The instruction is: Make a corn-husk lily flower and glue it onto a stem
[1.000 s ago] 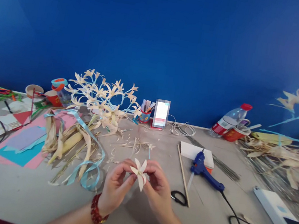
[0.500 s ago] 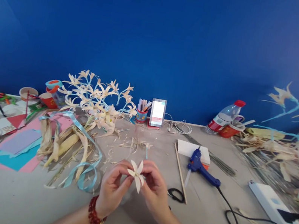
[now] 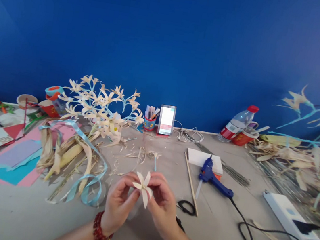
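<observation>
Both hands meet above the grey table near its front edge. Between them is a small cream husk flower with pointed petals, on a thin light-blue stem that sticks up behind the fingers. My left hand, with a red bead bracelet on the wrist, pinches the flower from the left. From the right, my right hand pinches it at the base. All fingers are curled in around the flower.
A bunch of finished husk flowers and corn husks with blue ribbon lie left. A blue glue gun with black cord, black scissors and a wooden stick sit right. Coloured paper far left; bottle, more husks right.
The view has drifted a little, so the table things sit slightly further left. The hands hold the flower the same way, turning it only slightly.
</observation>
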`<state>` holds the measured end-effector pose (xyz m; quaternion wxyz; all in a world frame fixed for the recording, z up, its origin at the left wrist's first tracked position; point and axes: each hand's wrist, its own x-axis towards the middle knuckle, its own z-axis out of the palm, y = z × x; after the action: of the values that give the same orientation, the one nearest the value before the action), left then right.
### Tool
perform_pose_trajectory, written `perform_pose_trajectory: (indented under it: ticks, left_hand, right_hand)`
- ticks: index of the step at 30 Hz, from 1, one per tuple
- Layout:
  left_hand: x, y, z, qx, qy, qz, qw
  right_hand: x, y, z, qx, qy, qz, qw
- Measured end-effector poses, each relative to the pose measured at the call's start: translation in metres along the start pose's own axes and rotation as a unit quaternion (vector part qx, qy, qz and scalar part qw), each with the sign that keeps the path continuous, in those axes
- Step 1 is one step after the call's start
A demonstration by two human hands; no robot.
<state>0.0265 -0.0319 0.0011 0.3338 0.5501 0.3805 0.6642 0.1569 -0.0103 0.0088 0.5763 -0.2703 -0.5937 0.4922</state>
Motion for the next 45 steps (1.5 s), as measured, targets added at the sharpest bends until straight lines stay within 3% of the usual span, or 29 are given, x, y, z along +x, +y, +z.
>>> perform_pose_trajectory:
  ticks: [33,45]
  left_hand:
    - [-0.0029,-0.0047,-0.0021,-0.004,-0.041,0.033,0.999]
    - [-0.0011,-0.005,0.0021,-0.023,-0.017,-0.008,1.0]
  right_hand:
    - [-0.0005,0.004,0.0004,0.095,-0.015,0.035,0.995]
    - [-0.0005,0.0063,0.0017,0.091,-0.005,0.055,0.994]
